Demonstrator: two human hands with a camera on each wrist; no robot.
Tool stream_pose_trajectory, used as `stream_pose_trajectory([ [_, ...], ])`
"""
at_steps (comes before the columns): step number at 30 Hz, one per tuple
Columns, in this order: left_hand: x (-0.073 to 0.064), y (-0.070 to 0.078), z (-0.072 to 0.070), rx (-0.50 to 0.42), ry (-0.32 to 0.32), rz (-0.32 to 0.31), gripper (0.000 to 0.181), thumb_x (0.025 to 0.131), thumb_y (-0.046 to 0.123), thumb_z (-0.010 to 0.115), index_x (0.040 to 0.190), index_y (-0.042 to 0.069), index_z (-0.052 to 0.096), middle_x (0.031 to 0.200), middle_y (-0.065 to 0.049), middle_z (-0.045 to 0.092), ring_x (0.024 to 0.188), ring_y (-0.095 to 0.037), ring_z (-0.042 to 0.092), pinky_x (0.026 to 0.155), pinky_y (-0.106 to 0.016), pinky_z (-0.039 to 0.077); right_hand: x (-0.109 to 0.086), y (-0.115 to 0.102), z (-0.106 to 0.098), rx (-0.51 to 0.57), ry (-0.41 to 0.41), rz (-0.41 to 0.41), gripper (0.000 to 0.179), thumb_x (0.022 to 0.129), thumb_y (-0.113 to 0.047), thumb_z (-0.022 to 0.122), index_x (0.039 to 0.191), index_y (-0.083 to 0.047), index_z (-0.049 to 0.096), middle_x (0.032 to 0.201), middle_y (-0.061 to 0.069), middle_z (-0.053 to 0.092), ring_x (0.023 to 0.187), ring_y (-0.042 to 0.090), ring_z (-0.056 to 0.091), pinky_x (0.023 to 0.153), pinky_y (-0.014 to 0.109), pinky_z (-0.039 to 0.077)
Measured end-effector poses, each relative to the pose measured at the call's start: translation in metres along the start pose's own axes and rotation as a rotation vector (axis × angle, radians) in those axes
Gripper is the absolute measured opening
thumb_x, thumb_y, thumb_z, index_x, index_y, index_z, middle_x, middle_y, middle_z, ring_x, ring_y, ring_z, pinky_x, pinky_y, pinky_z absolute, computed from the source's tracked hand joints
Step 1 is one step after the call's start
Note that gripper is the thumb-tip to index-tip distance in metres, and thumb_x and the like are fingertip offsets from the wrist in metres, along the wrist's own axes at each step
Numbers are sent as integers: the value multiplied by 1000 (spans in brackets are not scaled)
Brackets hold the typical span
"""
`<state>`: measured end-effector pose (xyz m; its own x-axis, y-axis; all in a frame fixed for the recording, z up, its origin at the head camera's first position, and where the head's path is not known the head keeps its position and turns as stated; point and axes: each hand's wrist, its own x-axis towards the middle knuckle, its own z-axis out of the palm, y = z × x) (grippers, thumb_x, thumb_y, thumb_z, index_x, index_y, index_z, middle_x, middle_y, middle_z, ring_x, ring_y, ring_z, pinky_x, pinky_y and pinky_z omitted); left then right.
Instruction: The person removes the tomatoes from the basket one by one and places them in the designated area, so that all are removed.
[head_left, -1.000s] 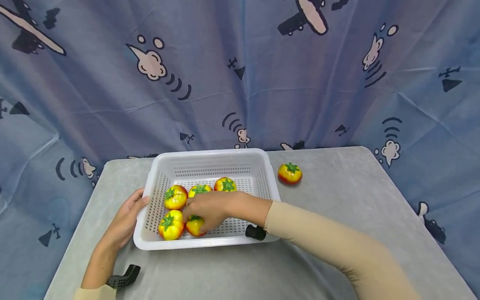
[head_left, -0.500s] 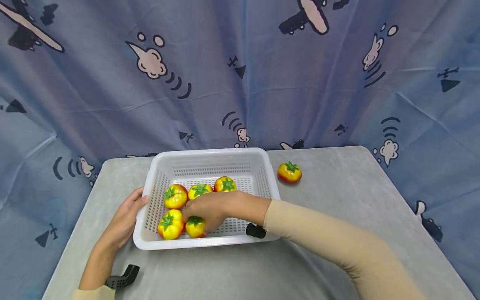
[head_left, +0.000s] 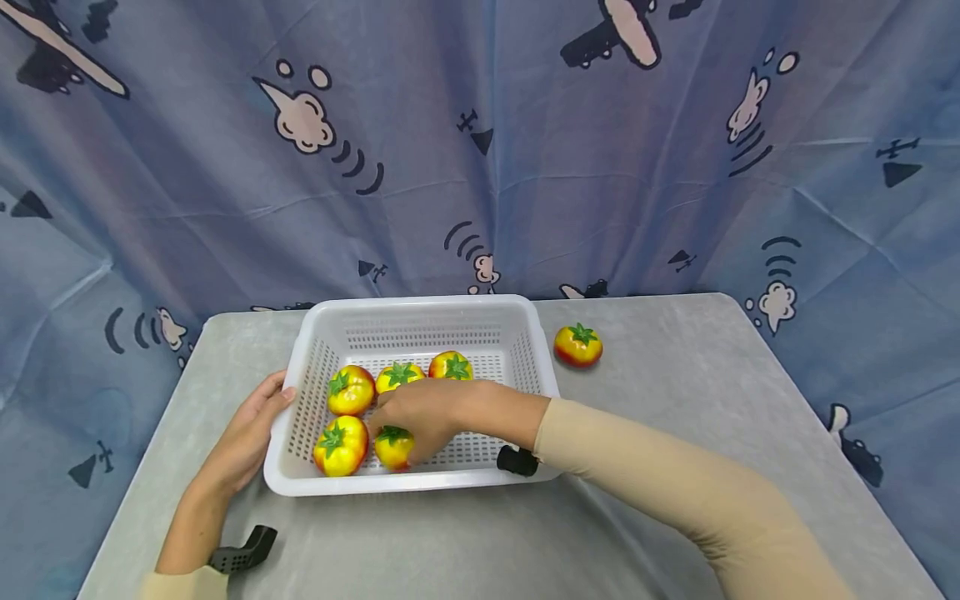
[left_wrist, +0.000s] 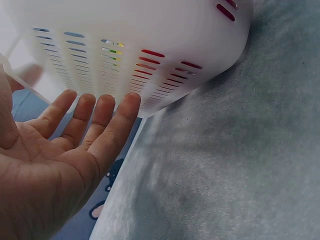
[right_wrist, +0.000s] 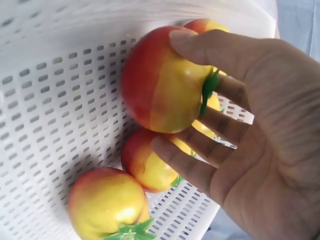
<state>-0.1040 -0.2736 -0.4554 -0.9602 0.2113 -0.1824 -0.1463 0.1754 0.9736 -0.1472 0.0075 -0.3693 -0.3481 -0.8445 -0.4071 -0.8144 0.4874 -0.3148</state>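
Observation:
A white perforated plastic basket holds several yellow-and-red tomatoes with green leafy tops. My right hand reaches inside and grips the front middle tomato. In the right wrist view the thumb lies over this tomato, with fingers at its other side. Left of it sits another tomato; behind are a left tomato, a middle one and a right one. At the basket's left end my left hand holds the rim, thumb over it and fingers against the outer wall.
One more tomato sits on the grey table, right of the basket. A patterned blue curtain hangs behind the table. Black wrist devices show at the left wrist and at the right wrist.
The right hand has shifted slightly with its tomato, and more of that tomato's front shows beside the fingers. The left hand and basket stay nearly the same.

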Motion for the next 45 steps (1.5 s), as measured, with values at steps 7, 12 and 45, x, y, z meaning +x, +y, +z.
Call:
stream_pose_trajectory([
  [7,1,3,-3,-4,4,11,58,116,41,37,162,9,27,162,-27,33,115,0,63,90,-29,60,-11,1,-4,16,83,-46,51,91,-23,82,140,-21,66,137,-2,65,115,10,60,105,24,52],
  [12,1,3,-2,-13,5,8,56,116,41,37,162,11,28,162,-27,33,114,0,64,90,-30,61,-20,3,-3,59,158,-56,52,91,-24,82,141,-20,66,140,-1,64,122,13,60,112,27,51],
  [45,0,-1,2,-18,14,-11,57,116,39,37,162,8,26,161,-29,35,113,0,65,90,-32,61,-119,38,26,231,689,136,56,92,-24,83,144,-21,63,148,0,60,140,22,57,116,45,52],
])
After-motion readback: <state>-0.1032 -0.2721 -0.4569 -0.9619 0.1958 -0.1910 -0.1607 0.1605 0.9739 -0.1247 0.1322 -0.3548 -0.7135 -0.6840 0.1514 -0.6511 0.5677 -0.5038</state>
